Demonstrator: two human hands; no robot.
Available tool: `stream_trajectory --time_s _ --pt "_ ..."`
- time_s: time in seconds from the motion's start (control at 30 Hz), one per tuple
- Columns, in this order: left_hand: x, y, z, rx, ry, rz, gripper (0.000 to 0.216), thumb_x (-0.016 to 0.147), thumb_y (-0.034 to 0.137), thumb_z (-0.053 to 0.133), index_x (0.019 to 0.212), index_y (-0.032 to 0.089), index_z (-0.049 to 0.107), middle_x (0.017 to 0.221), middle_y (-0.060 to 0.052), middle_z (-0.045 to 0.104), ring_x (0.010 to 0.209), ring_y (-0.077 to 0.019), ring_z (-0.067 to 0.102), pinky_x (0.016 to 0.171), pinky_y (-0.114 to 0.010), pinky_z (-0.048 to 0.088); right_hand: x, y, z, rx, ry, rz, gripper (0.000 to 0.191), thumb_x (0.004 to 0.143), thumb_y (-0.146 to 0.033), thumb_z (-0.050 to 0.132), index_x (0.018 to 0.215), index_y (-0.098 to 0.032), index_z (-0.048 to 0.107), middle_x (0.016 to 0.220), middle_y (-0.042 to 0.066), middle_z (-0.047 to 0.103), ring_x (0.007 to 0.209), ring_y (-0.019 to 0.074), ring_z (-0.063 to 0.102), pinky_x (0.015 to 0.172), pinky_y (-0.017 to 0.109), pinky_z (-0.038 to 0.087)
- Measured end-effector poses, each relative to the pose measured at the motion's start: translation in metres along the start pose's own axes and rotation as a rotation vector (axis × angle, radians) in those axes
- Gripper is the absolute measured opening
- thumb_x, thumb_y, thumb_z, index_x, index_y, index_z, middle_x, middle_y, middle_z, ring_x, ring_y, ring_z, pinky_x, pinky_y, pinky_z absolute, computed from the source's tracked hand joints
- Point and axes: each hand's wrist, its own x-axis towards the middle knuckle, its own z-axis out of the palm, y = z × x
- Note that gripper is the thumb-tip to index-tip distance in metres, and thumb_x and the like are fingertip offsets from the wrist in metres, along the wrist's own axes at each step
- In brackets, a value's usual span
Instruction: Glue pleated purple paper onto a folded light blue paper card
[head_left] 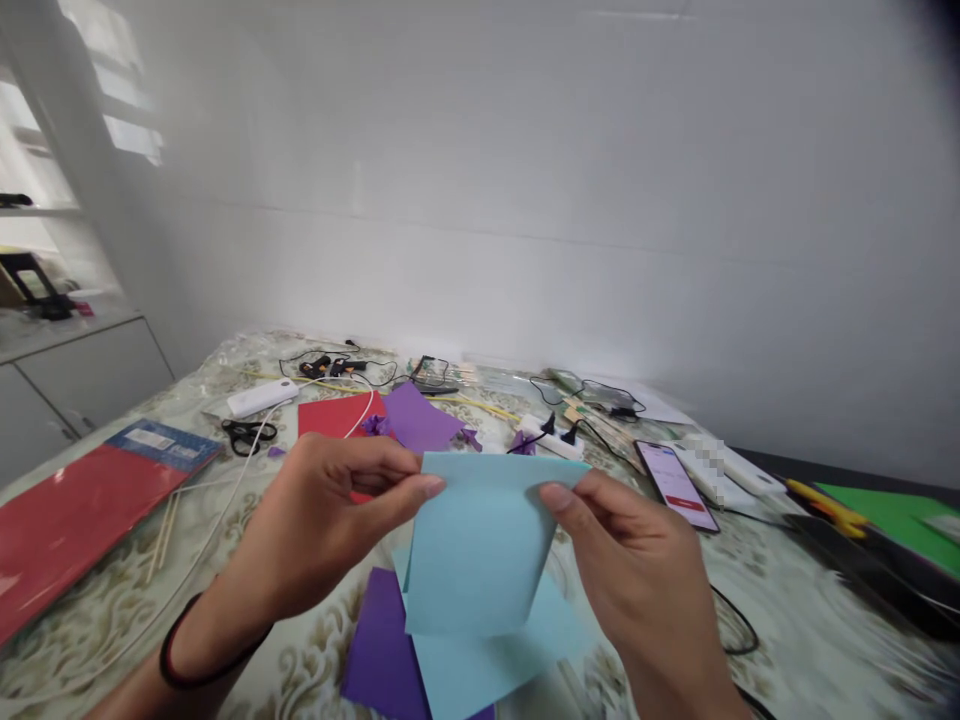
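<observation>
A light blue sheet of paper (480,550) hangs upright between my hands, its top edge folded or doubled. My left hand (337,520) pinches its upper left corner between thumb and fingers. At the upper right corner, my right hand (630,560) grips it the same way. Below lies more light blue paper (480,675) on the table, partly covered by the held sheet. Purple paper (382,640) shows underneath it at the left.
Black scissors (250,435), a white power bank-like device (262,397) and a red packet (90,510) lie left. Behind are red paper (330,415), purple paper (420,415) and glue guns (330,367). A power strip (555,437) and phone (676,485) lie right, with cables around.
</observation>
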Motion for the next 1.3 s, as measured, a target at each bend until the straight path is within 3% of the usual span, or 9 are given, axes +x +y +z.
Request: stream_trajectory --time_s 0.17,0.27,0.33,0.43,0.63,0.8,0.97,1.13,1.3 --pt "0.004 -0.004 -0.001 -0.088 -0.054 -0.089 0.032 0.091 0.043 0.077 0.068 0.020 0.076 0.060 0.002 0.065 0.053 -0.0110 0.057 0.044 -0.020 0.040 -0.001 0.004 0.000 -0.001 -0.016 0.046 0.032 0.089 -0.052 0.079 0.072 -0.025 0.077 0.059 0.000 0.064 0.050 0.0158 0.053 0.040 0.025 0.040" --pt "0.004 -0.006 0.001 -0.133 -0.036 -0.096 0.020 0.090 0.043 0.079 0.096 0.025 0.086 0.074 0.000 0.077 0.066 -0.0169 0.071 0.055 -0.024 0.056 -0.003 0.007 0.001 -0.040 -0.023 0.053 0.038 0.089 -0.054 0.078 0.067 -0.024 0.072 0.055 0.000 0.055 0.048 0.0144 0.045 0.039 0.026 0.034" --pt "0.004 -0.007 0.002 -0.126 0.005 -0.066 0.028 0.090 0.042 0.080 0.113 0.027 0.085 0.081 -0.001 0.081 0.073 -0.0200 0.075 0.060 -0.027 0.061 -0.004 0.008 0.001 -0.070 -0.020 0.045 0.043 0.089 -0.055 0.079 0.062 -0.024 0.066 0.053 -0.002 0.047 0.047 0.0132 0.039 0.039 0.027 0.029" --pt "0.002 -0.010 0.002 -0.079 0.028 -0.013 0.022 0.090 0.040 0.080 0.108 0.028 0.087 0.084 -0.002 0.083 0.071 -0.0203 0.076 0.058 -0.027 0.062 -0.005 0.005 0.002 -0.065 -0.036 0.038 0.044 0.091 -0.055 0.076 0.063 -0.024 0.065 0.054 -0.002 0.047 0.048 0.0134 0.040 0.040 0.027 0.029" --pt "0.003 -0.015 0.003 0.011 0.015 0.073 0.013 0.090 0.037 0.082 0.100 0.029 0.088 0.083 0.001 0.084 0.066 -0.0168 0.076 0.055 -0.022 0.060 -0.004 -0.001 0.005 -0.049 0.003 0.000 0.027 0.099 -0.047 0.070 0.086 -0.025 0.080 0.068 0.001 0.068 0.059 0.0164 0.059 0.049 0.025 0.047" --pt "0.005 -0.018 0.003 0.086 -0.057 0.226 0.028 0.093 0.025 0.080 0.119 0.036 0.083 0.095 0.004 0.086 0.070 -0.0126 0.077 0.057 -0.016 0.059 -0.004 -0.006 0.004 -0.074 -0.047 -0.099 0.022 0.099 -0.036 0.069 0.089 -0.024 0.083 0.072 0.001 0.075 0.060 0.0153 0.064 0.051 0.024 0.049" --pt "0.006 -0.020 0.003 0.117 -0.094 0.296 0.027 0.097 0.020 0.075 0.114 0.040 0.084 0.101 0.009 0.085 0.079 -0.0106 0.081 0.071 -0.013 0.062 -0.002 -0.008 0.007 -0.053 -0.086 -0.088 0.023 0.101 -0.035 0.066 0.087 -0.023 0.080 0.071 -0.002 0.072 0.061 0.0131 0.062 0.053 0.021 0.048" --pt "0.008 -0.024 0.003 0.099 -0.064 0.283 0.028 0.097 0.020 0.076 0.112 0.041 0.084 0.098 0.011 0.085 0.079 -0.0100 0.081 0.068 -0.012 0.061 0.000 -0.004 0.010 -0.088 -0.078 -0.082 0.035 0.101 -0.037 0.064 0.071 -0.021 0.069 0.059 -0.005 0.046 0.052 0.0100 0.039 0.044 0.022 0.032" --pt "0.009 -0.025 0.004 0.065 -0.095 0.277 0.030 0.096 0.017 0.076 0.113 0.041 0.084 0.102 0.010 0.085 0.084 -0.0112 0.083 0.073 -0.012 0.063 -0.001 -0.005 0.013 -0.008 -0.063 -0.061 0.023 0.101 -0.036 0.064 0.091 -0.023 0.080 0.069 -0.002 0.066 0.058 0.0119 0.053 0.049 0.022 0.041"
